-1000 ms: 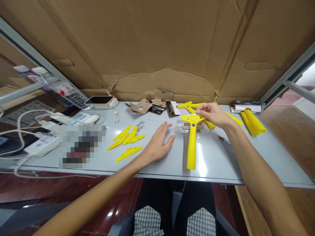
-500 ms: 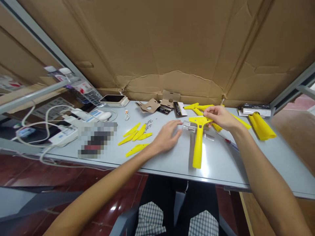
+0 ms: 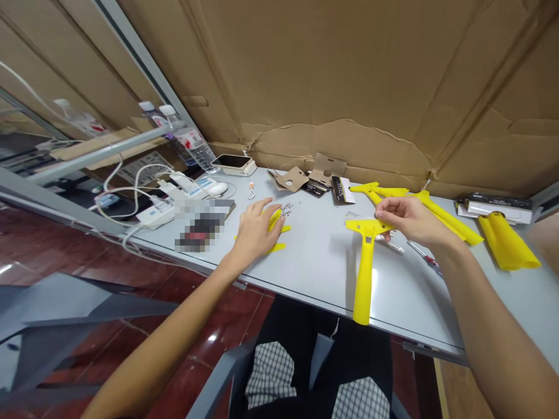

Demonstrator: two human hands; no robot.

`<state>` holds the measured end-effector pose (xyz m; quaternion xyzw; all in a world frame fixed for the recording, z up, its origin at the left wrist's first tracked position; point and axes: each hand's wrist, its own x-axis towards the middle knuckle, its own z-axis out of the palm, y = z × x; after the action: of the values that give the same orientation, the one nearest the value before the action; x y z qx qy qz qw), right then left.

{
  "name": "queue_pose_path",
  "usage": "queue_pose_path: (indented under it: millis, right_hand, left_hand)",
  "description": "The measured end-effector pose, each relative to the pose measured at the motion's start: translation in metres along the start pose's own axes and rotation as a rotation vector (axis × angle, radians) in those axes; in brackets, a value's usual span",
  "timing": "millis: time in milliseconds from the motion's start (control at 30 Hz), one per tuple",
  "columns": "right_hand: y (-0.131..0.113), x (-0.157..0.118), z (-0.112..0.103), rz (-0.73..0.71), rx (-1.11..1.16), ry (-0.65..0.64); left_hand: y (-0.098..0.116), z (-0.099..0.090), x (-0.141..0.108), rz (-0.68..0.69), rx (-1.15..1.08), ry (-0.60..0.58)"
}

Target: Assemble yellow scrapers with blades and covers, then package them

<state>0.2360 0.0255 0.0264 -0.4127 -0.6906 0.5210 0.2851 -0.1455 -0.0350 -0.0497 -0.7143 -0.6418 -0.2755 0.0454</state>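
My right hand [image 3: 404,218] grips one end of the head of a yellow T-shaped scraper [image 3: 364,273], its handle pointing toward me over the table's front edge. My left hand [image 3: 258,228] hovers over or rests on several flat yellow pieces [image 3: 278,247], its fingers apart; it covers most of them. Small metal screws [image 3: 286,209] lie just beyond its fingertips. More yellow handles [image 3: 449,216] lie behind and right of my right hand. A clear wrapper [image 3: 394,247] and a screwdriver [image 3: 424,255] are beside that hand, partly hidden.
A rolled yellow piece [image 3: 509,244] lies at the right by a box [image 3: 498,208]. Opened cardboard packaging [image 3: 327,167] stands at the back. On the left are a phone [image 3: 233,163], bottles [image 3: 194,142], and a power strip [image 3: 157,212] with white cables.
My left hand has moved left, from near the scraper to above the flat yellow pieces. The view has turned left. My right hand still holds the scraper, now slightly nearer the front edge.
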Motion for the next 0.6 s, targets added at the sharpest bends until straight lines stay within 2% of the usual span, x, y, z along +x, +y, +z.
queue_pose_path:
  millis: [100, 167, 333, 467, 600]
  right_hand:
    - [-0.004, -0.002, 0.0, 0.002, -0.017, -0.009]
    - [-0.007, -0.003, 0.001, 0.001, -0.023, -0.015]
    - [-0.01, -0.004, 0.006, -0.011, -0.052, -0.027]
    - [-0.009, -0.003, 0.006, -0.02, -0.069, -0.038]
    - [-0.009, -0.003, 0.005, 0.001, -0.074, -0.037]
  left_hand:
    - [-0.022, -0.011, -0.029, -0.004, 0.102, -0.161]
    - [-0.03, -0.013, -0.04, -0.012, 0.112, -0.213]
    - [-0.038, -0.014, -0.037, 0.025, 0.093, -0.157]
    - [-0.049, -0.018, -0.031, 0.067, 0.099, -0.162]
    - [-0.062, -0.023, -0.035, 0.092, 0.067, -0.118]
